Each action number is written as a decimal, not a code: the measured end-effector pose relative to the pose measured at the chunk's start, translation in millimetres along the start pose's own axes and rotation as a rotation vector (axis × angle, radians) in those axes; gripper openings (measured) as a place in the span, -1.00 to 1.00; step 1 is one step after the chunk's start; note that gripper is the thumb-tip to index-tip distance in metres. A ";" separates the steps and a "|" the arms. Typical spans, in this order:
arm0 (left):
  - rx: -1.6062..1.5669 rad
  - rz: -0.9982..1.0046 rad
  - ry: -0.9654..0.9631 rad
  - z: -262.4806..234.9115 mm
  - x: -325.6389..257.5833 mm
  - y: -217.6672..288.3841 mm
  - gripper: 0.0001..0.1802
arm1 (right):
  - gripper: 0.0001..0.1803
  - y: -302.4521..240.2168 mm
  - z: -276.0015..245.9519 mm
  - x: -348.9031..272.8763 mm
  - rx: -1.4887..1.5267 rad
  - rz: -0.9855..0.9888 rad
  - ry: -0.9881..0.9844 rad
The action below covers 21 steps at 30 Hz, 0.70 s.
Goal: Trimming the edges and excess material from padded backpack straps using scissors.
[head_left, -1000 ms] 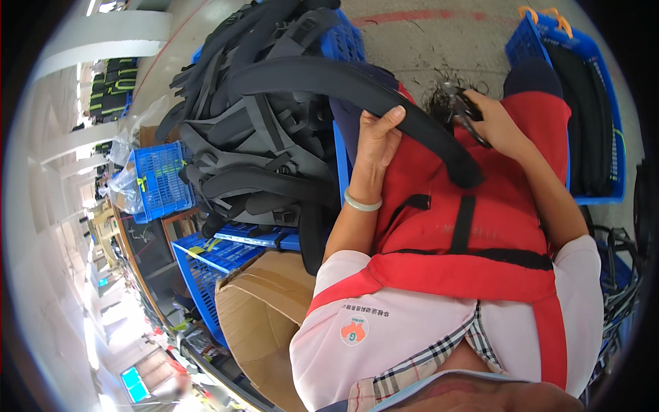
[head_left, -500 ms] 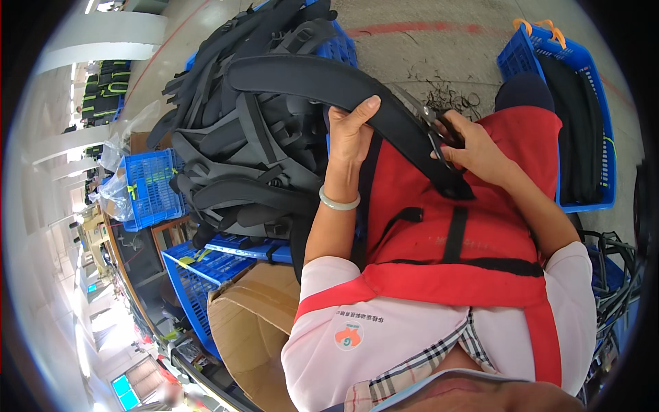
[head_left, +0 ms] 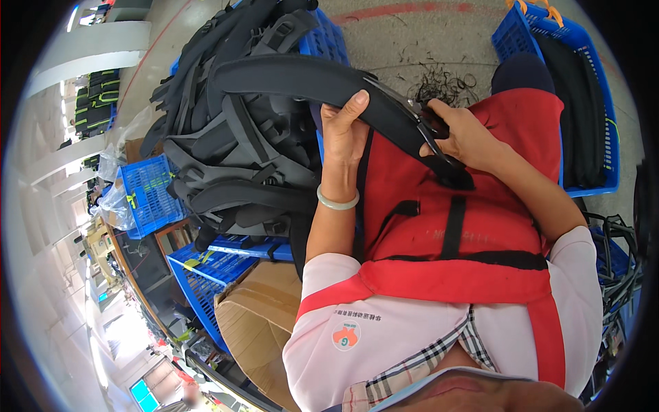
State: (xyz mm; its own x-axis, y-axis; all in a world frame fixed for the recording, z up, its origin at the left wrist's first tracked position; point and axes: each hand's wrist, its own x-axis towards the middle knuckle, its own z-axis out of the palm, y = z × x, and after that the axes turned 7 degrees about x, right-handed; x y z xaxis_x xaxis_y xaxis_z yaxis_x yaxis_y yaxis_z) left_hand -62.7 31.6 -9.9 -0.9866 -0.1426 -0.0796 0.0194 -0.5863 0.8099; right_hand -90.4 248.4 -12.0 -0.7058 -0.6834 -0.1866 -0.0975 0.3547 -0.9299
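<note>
A long curved black padded strap stretches from the pile of straps on the left across to my lap. My left hand grips it near the middle, thumb on top and fingers beneath. My right hand is closed around a pair of scissors. The scissor blades lie along the strap's far right edge and point toward my left thumb. Whether they are cutting anything there cannot be made out. The strap's lower end rests on my red apron.
Grey and black padded straps are heaped over blue crates at left. Another blue crate at right holds black pieces. Dark thread scraps litter the floor ahead. An open cardboard box stands by my left elbow; black cords hang at right.
The scissors have shifted left and upward along the strap's edge, and their blades now lie closer against it. My left hand keeps its hold. The whole view has shifted slightly.
</note>
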 end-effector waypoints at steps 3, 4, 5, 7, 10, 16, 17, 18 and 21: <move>-0.001 0.010 0.015 2.2 -1.0 -5.4 -0.81 | -0.27 0.6 1.0 -0.9 -0.030 -0.089 0.047; 0.001 0.010 0.015 1.1 -1.2 -5.7 -0.81 | -0.27 -1.5 0.4 -1.0 -0.039 -0.084 0.054; 0.003 0.016 -0.002 -0.3 -1.6 -6.1 -0.81 | -0.27 -4.0 -0.6 -1.0 -0.049 -0.080 0.061; 0.005 0.021 -0.020 0.5 -2.4 -6.0 -0.80 | -0.27 -11.8 -5.6 -0.5 -0.031 -0.002 0.024; -0.017 0.024 0.002 4.9 -3.8 -5.7 -0.80 | -0.25 -6.0 -3.9 -1.2 -0.013 0.006 0.017; -0.004 0.033 -0.016 4.2 -8.5 -3.2 -0.79 | -0.18 -20.6 -9.2 -2.1 -0.098 -0.080 -0.019; -0.017 0.029 -0.029 2.7 -9.6 -2.2 -0.78 | -0.16 -21.0 -9.9 -2.0 -0.138 -0.075 -0.033; -0.030 0.027 -0.040 1.6 -11.0 -1.6 -0.78 | -0.16 -20.1 -10.4 -3.0 -0.139 -0.076 -0.036; -0.048 0.042 -0.031 0.6 -13.0 -4.6 -0.76 | -0.20 -14.0 -11.8 -6.6 -0.141 -0.180 0.017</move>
State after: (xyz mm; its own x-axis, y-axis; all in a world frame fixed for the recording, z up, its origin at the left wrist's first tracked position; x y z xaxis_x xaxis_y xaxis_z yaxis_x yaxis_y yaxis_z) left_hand -50.1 36.6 -12.2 -0.9893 -0.1433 -0.0272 0.0680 -0.6183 0.7830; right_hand -92.6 255.4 6.0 -0.6799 -0.7331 -0.0151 -0.3193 0.3145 -0.8940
